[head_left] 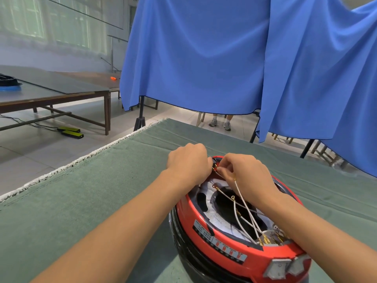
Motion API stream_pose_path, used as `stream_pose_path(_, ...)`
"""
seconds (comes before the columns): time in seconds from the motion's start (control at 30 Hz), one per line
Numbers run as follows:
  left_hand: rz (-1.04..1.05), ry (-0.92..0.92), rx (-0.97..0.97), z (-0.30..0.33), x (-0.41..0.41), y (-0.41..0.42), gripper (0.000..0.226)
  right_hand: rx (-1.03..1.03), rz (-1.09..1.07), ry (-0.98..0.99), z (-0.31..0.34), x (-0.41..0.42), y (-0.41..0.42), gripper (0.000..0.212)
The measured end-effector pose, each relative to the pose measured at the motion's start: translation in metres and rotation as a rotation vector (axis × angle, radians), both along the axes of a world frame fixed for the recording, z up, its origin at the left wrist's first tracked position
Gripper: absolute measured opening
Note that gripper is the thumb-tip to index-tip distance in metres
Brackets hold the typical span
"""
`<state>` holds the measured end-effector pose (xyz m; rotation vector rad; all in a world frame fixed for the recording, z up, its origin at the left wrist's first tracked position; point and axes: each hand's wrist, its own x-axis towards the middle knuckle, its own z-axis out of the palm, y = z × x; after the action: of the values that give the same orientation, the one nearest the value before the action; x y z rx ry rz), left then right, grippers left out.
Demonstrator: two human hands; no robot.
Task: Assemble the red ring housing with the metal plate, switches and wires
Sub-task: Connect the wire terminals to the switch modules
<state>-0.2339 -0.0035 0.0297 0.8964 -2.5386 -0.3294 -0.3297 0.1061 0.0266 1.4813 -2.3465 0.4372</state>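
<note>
Housing [234,245] flat, switches [285,267] facing viewer

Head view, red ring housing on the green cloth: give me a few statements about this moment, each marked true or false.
1. Both hands work at the far rim of the red ring housing. True: the left hand and right hand meet there.
2. The right hand pinches a white wire. True.
3. The housing rests on bare wood. False: it sits on a green cloth.
4. The two grey switches sit at the far rim. False: they are on the near side.
5. A red curtain hangs behind the table. False: the curtain is blue.
</note>
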Motion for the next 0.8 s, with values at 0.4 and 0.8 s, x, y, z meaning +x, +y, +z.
stream_pose_path(0.4, -0.04, -0.216, -0.215, -0.006, -0.004, 0.041, 0.036, -0.342, -0.224, -0.259, 0.008, -0.042, 0.065, 0.014)
stream_pose_path(0.8, -0.108, -0.083, -0.064, 0.006, -0.016, 0.024, 0.038, -0.493, -0.39, -0.674, -0.038, -0.108, 0.068, 0.015)
